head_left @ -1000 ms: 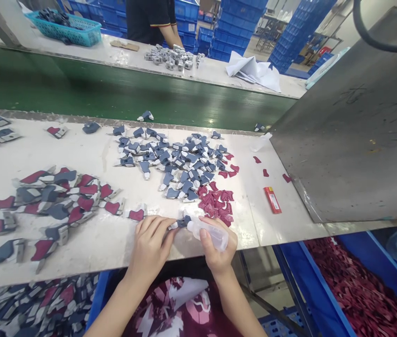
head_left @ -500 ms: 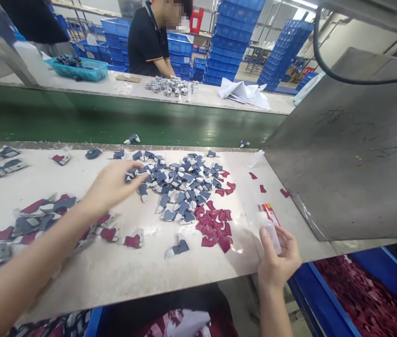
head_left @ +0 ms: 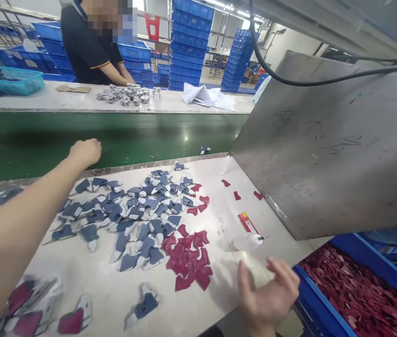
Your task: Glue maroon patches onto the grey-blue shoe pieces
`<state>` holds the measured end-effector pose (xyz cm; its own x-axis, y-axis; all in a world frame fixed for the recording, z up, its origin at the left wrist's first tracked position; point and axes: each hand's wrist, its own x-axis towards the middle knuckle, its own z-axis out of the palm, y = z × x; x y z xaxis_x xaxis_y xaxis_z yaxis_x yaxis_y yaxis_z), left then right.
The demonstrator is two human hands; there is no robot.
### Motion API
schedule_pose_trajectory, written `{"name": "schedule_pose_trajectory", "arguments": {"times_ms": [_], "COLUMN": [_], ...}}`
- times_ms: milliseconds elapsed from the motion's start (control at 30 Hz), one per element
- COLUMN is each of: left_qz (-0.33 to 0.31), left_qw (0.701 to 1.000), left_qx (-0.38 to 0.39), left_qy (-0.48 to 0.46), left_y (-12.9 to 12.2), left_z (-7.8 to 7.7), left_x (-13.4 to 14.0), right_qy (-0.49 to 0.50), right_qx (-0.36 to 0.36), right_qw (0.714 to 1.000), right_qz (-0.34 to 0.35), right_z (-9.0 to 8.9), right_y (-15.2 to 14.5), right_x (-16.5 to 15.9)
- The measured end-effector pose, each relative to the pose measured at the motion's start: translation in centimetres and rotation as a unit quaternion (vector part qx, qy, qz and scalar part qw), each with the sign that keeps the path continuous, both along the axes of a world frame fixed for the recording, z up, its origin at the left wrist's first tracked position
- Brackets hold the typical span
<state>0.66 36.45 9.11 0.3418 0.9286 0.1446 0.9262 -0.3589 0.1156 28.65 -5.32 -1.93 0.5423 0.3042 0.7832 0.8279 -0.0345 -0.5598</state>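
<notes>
Hands (head_left: 85,153) (head_left: 270,292) above green strip (head_left: 159,140) and white tabletop (head_left: 105,290), blue crates (head_left: 189,44) beyond

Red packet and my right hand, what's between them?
In the head view, the translucent bottle lies between the red packet and your right hand.

Beyond the desk (head_left: 194,320), blue crates (head_left: 188,51) are rising in tall stacks, strip lights (head_left: 229,7) are glowing overhead, a black cable (head_left: 304,84) is looping down, and a metal panel (head_left: 332,140) is slanting at right.
</notes>
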Motion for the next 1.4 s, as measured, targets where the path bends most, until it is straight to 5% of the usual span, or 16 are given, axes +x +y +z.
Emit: {"name": "schedule_pose_trajectory", "arguments": {"times_ms": [67,200,367,500,667,1000,1167,1300,1400], "left_qz": [0.018,-0.043,-0.108,-0.111,-0.117,-0.146,-0.148,-0.161,-0.132], "left_qw": [0.999,0.997,0.988,0.984,0.98,0.966,0.975,0.986,0.988], "left_qx": [-0.024,-0.063,-0.1,-0.121,-0.135,-0.127,-0.125,-0.041,0.041], "left_qy": [0.018,0.034,0.05,0.067,0.087,0.169,0.11,-0.019,-0.061], "left_y": [0.8,0.8,-1.5,-2.5,-3.8,-13.5,-17.4,-20.5,-25.2], "left_z": [0.0,-0.2,-0.9,-1.2,0.2,5.2,2.8,-0.1,-1.6], "left_x": [4.4,15.6,26.3,29.0,26.0,9.2,3.5,0.2,-1.4], "right_qy": [-0.051,-0.036,-0.02,0.002,0.013,0.019,0.01,0.011,0.007], "right_qx": [-0.073,-0.281,-0.302,-0.275,-0.269,-0.269,-0.255,-0.239,-0.24], "right_qw": [0.989,0.913,0.901,0.909,0.909,0.903,0.909,0.918,0.922], "right_qz": [0.116,0.293,0.31,0.314,0.317,0.335,0.331,0.316,0.305], "right_z": [0.3,1.4,1.7,1.5,1.7,1.4,0.9,0.8,0.8], "right_y": [-0.4,0.3,1.1,1.2,1.1,0.5,0.5,0.5,0.5], "right_x": [-0.9,-1.5,-1.2,-1.1,-0.9,-0.7,-0.7,-0.8,-0.8]}}
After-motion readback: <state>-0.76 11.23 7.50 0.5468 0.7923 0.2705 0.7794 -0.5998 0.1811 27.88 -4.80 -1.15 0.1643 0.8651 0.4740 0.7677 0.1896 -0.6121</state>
